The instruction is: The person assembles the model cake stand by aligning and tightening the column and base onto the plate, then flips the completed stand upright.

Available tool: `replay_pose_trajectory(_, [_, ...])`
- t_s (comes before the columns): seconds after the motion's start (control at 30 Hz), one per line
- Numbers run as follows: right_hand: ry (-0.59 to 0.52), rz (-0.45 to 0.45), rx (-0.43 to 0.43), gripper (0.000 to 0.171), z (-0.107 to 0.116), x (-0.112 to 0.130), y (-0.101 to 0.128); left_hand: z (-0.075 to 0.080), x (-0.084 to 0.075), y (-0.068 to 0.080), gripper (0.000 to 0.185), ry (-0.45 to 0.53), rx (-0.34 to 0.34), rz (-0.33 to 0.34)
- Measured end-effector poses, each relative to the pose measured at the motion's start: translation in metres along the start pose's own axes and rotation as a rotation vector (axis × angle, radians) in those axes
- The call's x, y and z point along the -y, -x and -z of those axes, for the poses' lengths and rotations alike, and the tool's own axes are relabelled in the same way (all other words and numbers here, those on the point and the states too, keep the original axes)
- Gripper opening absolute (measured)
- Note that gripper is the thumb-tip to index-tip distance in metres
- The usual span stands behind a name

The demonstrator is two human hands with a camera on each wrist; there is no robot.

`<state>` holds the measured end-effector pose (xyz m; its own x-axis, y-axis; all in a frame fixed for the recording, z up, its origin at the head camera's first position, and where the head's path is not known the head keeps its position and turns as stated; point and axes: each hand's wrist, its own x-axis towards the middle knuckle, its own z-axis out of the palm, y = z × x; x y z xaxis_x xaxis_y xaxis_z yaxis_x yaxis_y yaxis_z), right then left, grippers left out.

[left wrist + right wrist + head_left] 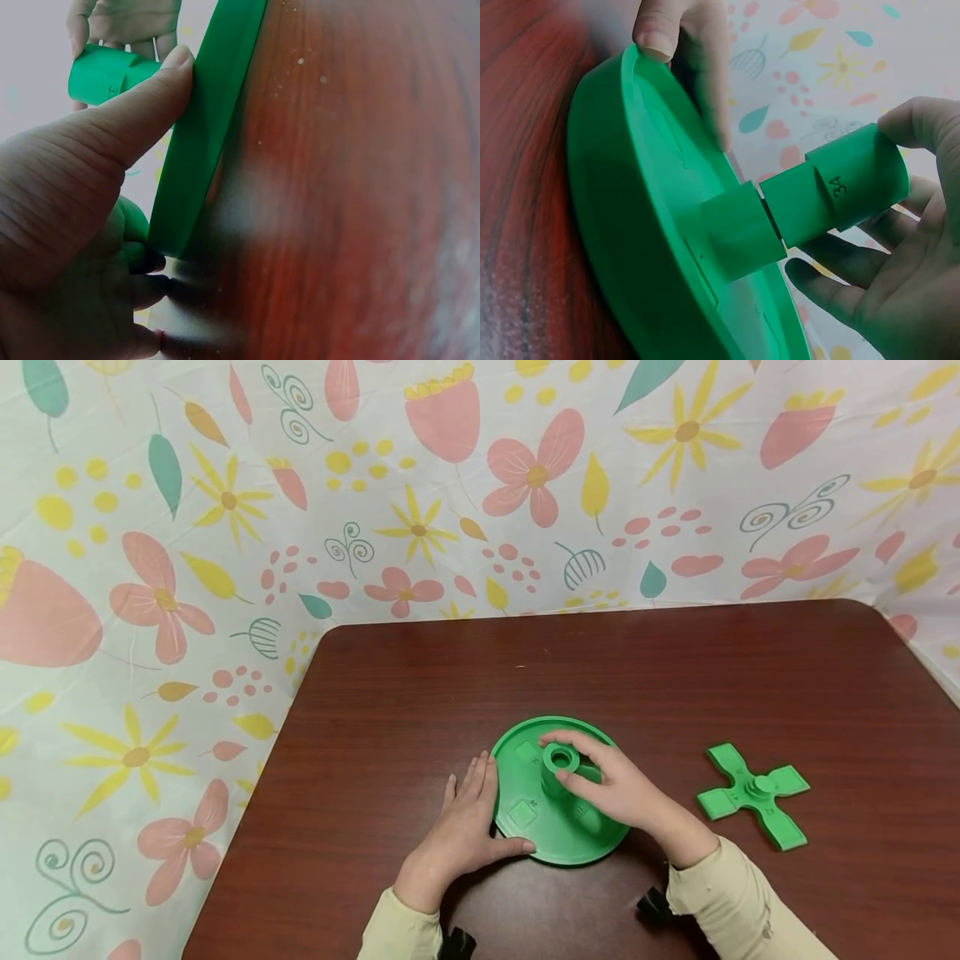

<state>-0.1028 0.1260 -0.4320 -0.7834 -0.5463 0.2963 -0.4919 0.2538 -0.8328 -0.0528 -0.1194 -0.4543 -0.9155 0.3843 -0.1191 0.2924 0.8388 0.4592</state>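
A green round base (517, 843) with a raised rim lies on the table, a short post (742, 229) standing up from its middle. My right hand (618, 781) grips a green stepped tube (558, 760), thumb and fingers about its upper end. The number 34 shows on its side in the right wrist view. The tube stands in line over the post, with a thin dark gap between them. My left hand (465, 827) rests against the base's left rim, its fingers fairly straight along the edge. Its thumb (154, 105) presses the near rim.
To the right on the brown table (420, 685) lies a green four-armed cross piece (759, 788) with a round knob at its centre. Behind and left of the table hangs a flowered cloth (465, 535). A black strap part (654, 906) sits below the right sleeve.
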Motion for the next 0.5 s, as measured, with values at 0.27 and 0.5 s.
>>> replay_pose_trajectory(0.27, [0.099, -0.073, -0.075, 0.042, -0.005, -0.001, 0.005, 0.000, -0.001, 0.001, 0.123, 0.004, -0.007, -0.008])
replay_pose_trajectory(0.5, [0.221, -0.114, -0.208, 0.044, -0.014, 0.004, 0.007, 0.001, -0.001, 0.001, 0.123, 0.000, -0.005, -0.003])
